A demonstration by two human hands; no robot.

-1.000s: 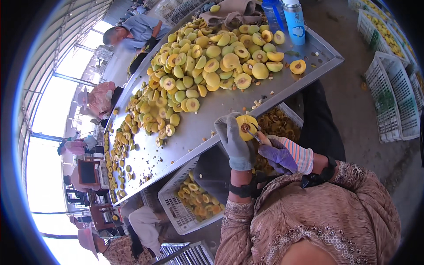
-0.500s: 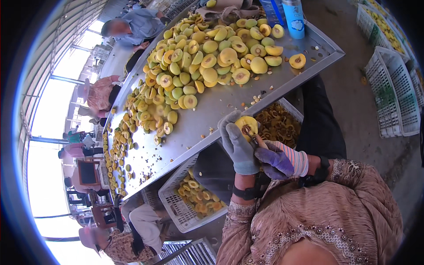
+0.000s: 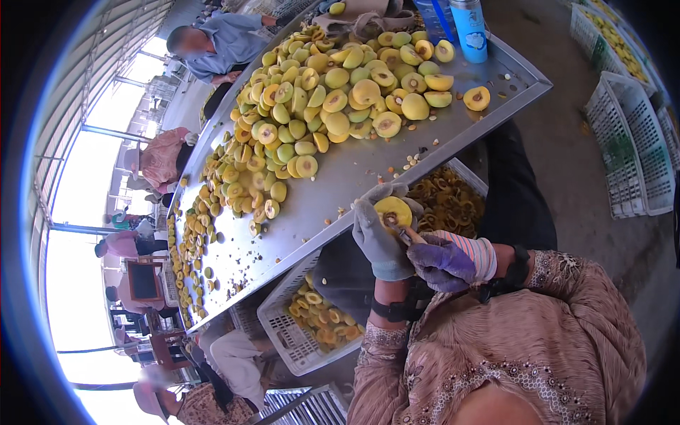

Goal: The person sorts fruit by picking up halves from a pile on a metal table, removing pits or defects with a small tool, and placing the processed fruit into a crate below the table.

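Fruit half (image 3: 394,207) within curled left-hand fingers (image 3: 363,216)

Metal tbl. (image 3: 340,190) w/ lg. pile of yel.-grn. fruit halves (image 3: 307,106), scattered sm. bits (image 3: 413,158), blue btl. (image 3: 469,32), brn. cloth (image 3: 354,21)

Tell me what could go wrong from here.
The right hand works at the cut face of the fruit half held in the left hand, so a slip might jab the left glove. The lone fruit half lies apart from the heap, near the table edge; a bump could knock it off.
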